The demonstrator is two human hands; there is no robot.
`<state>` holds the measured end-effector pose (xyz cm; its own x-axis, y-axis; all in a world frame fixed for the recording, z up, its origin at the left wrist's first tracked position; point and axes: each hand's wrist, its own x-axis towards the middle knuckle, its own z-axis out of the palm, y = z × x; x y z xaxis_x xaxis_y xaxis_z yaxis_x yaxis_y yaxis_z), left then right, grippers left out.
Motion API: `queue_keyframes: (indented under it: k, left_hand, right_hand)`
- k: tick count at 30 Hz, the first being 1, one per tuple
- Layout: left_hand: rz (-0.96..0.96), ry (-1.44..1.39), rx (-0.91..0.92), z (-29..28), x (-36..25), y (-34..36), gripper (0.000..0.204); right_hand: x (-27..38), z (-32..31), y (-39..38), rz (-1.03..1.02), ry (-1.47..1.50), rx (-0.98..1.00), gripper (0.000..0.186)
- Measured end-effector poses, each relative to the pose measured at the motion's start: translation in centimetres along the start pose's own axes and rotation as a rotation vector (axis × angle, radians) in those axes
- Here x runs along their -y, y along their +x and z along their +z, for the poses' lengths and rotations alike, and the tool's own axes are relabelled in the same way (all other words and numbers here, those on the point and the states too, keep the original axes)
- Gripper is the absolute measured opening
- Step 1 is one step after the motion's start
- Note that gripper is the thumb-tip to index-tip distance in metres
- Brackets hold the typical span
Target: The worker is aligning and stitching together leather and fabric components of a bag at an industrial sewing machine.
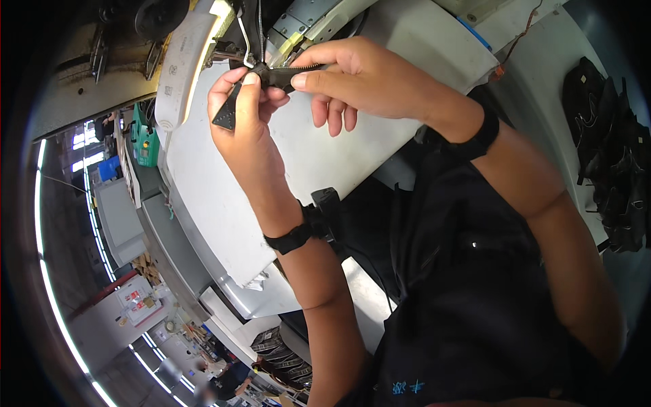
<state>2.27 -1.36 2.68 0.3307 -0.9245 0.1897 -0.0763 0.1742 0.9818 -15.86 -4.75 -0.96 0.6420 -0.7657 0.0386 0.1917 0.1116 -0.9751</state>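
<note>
At the white table's (pixel 217 190) far end, the left hand (pixel 247 125) pinches a black piece (pixel 224 117), the right hand (pixel 369 78) its zipper (pixel 306 68), fingertips nearly closed; work looks midway, zipper seemingly attached, what remains unclear.

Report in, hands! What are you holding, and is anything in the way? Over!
Left hand, right hand: both pinching black zippered piece. Thin bent rod right by left fingertips. Over.

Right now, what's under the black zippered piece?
The white tabletop shows lower down, past the black zippered piece and the left hand gripping it. Directly underneath cannot be seen: piece and hand cover it.
</note>
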Motion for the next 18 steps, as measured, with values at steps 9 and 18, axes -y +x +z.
queue_keyframes:
  k: [9,18]
  left_hand:
    - [0.005,-0.051,-0.180,2.4,0.7,-2.1,0.021]
    - [-0.073,-0.053,-0.141,1.7,0.0,-1.0,0.017]
  right_hand:
    - [0.3,1.9,1.0,-0.086,-0.013,-0.293,0.027]
    - [1.1,1.9,1.6,-0.124,-0.010,-0.335,0.026]
